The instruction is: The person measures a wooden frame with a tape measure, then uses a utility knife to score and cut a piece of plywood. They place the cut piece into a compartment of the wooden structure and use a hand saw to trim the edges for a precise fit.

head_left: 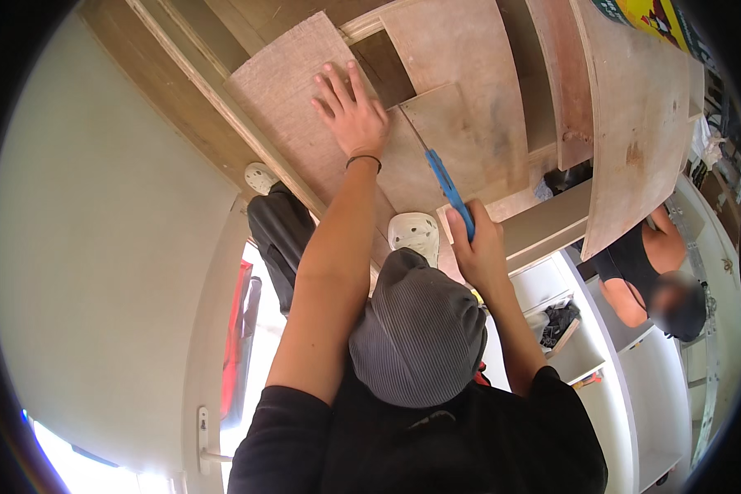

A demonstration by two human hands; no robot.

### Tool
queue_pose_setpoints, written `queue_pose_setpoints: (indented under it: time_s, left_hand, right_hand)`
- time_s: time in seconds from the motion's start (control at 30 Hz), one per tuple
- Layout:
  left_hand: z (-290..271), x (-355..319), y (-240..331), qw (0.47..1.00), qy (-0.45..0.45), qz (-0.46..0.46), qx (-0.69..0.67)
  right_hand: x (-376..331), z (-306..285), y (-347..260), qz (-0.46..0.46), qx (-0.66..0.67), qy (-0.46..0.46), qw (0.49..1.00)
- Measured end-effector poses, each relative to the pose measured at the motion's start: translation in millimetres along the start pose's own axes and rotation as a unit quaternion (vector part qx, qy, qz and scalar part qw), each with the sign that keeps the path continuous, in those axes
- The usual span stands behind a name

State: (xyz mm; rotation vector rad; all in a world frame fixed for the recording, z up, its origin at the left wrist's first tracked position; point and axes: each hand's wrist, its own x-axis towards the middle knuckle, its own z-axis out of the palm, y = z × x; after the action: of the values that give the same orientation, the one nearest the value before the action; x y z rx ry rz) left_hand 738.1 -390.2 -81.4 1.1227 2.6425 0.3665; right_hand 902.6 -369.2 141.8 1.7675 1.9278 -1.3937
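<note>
The left hand [352,111] reaches up on a straight arm, fingers spread and palm pressed flat against the plywood sheet [305,107]. Just right of that sheet, the right hand [477,247] is raised with its fingers curled tight around a blue pencil [449,188], whose tip touches the neighbouring plywood panel [461,123].

Pale green-grey wall [99,247] fills 9 o'clock side, plain, evenly lit. White door frame [210,346] w/ metal handle [204,436] at 7 o'clock; strong daylight past it, blown out at btm left. Timber beams [189,90] & plywood sheets [642,107] span 11 to 2 o'clock, brown, stained in spots. White shelving unit [634,395] at 4 o'clock, open compartments, dark cloth bundle [560,321] in one. Second person [650,272] in black top at 3 o'clock, beside the shelves. Cluttered bits at far right edge, too small to tell.
</note>
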Motion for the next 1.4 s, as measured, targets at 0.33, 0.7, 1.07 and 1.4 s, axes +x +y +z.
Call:
queue_pose_setpoints:
  time_s: [0.33, 0.7, 1.07, 1.4]
  left_hand:
    - [2.2, -4.2, -12.4, 0.994, 0.034, 0.007, -0.1]
    - [4.6, -19.9, -4.7, 0.995, 0.056, 0.003, -0.086]
    - [7.3, 9.5, 5.8, 0.997, 0.06, -0.052, -0.024]
    - [6.3, 8.7, 9.4, 0.998, 0.046, -0.051, -0.009]
  right_hand:
    - [-9.6, -13.3, 11.9, 0.02, 0.006, -0.005, 1.0]
    - [-18.9, -8.1, 18.4, -0.014, 0.025, 0.015, 0.999]
    - [-30.9, -10.0, 8.9, 0.0, -0.001, 0.011, 1.0]
    - [-39.4, -41.2, -12.6, 0.041, -0.014, -0.045, 0.998]
